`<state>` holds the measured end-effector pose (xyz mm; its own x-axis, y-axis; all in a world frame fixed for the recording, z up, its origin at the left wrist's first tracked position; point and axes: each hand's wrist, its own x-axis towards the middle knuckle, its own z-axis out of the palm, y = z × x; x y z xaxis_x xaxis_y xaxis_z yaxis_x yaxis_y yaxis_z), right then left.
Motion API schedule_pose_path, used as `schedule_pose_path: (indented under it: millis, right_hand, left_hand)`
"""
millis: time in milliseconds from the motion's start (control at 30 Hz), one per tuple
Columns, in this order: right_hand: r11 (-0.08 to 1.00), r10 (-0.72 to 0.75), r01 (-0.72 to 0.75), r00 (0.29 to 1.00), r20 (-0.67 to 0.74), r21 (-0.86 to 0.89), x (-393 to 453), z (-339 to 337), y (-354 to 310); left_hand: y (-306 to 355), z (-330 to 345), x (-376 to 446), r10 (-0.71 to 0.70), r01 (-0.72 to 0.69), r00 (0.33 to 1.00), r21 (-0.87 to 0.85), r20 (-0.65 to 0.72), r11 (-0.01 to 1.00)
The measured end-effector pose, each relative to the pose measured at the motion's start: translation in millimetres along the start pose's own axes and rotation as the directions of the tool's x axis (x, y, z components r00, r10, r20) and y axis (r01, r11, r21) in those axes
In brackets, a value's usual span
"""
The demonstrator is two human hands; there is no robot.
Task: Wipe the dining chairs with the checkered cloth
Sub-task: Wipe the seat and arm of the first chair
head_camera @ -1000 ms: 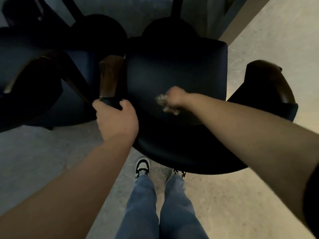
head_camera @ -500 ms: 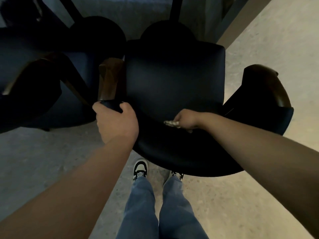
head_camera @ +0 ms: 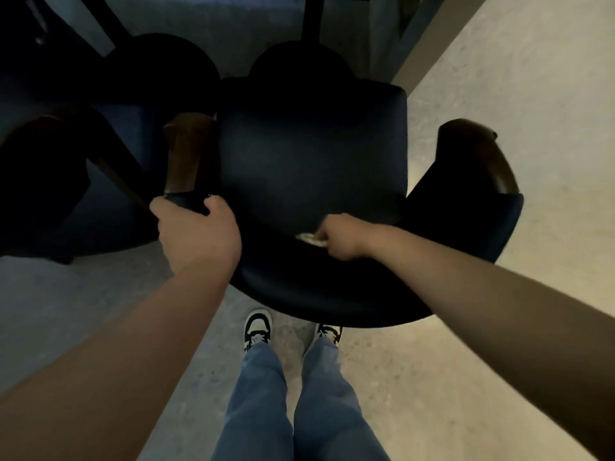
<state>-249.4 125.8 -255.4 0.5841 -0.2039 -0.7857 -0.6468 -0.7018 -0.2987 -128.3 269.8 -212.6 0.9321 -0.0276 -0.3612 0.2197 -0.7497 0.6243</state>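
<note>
A dark blue dining chair (head_camera: 312,154) with wooden armrests stands right in front of me, seen from above. My left hand (head_camera: 199,234) grips the left end of its curved backrest, just below the left wooden armrest (head_camera: 188,154). My right hand (head_camera: 339,236) holds the bunched checkered cloth (head_camera: 307,238) and presses it where the seat meets the inside of the backrest. Only a small pale part of the cloth shows past my fingers.
A second dark chair (head_camera: 76,168) stands close on the left, touching or nearly touching the first. The right armrest (head_camera: 479,154) juts toward the pale floor (head_camera: 532,94). Table legs (head_camera: 312,21) rise behind. My feet (head_camera: 258,327) stand under the backrest.
My right hand has drawn the cloth from the middle of the seat back toward me to the base of the backrest. My left hand has kept its grip.
</note>
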Motion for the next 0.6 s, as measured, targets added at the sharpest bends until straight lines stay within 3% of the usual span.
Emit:
schedule_pose_path:
  millis: [100,200,267,367,433,533,600]
  right_hand:
    - [0.964,0.194,-0.197,0.980,-0.034,-0.177,-29,-21,64]
    - [0.910,0.361,-0.392,0.909,-0.209,-0.133,-47,-52,102]
    - [0.897,0.374,-0.420,0.888,-0.266,-0.139,-53,-51,98]
    - [0.925,0.348,-0.373,0.910,-0.226,-0.077,-51,-21,57]
    - [0.944,0.330,-0.310,0.910,-0.251,0.114,-52,-1,24]
    - [0.856,0.341,-0.087,0.836,-0.429,0.510,-68,16,-23]
    - [0.784,0.354,0.073,0.762,-0.542,0.616,-80,25,-56]
  left_hand:
    - [-2,3,2,0.008,-0.008,1.000,0.013,-0.005,1.000]
    - [-3,3,4,-0.001,0.002,1.000,0.036,-0.015,0.999]
    - [-3,4,4,-0.002,0.003,1.000,0.031,-0.019,1.000]
    - [-6,6,6,0.016,-0.016,0.999,0.015,-0.028,1.000]
    - [-7,8,7,0.009,-0.009,1.000,0.008,-0.016,1.000]
    - [-7,9,7,0.026,-0.026,1.000,-0.029,0.003,0.999]
    - [-5,7,6,0.080,-0.079,0.996,-0.050,0.029,0.996]
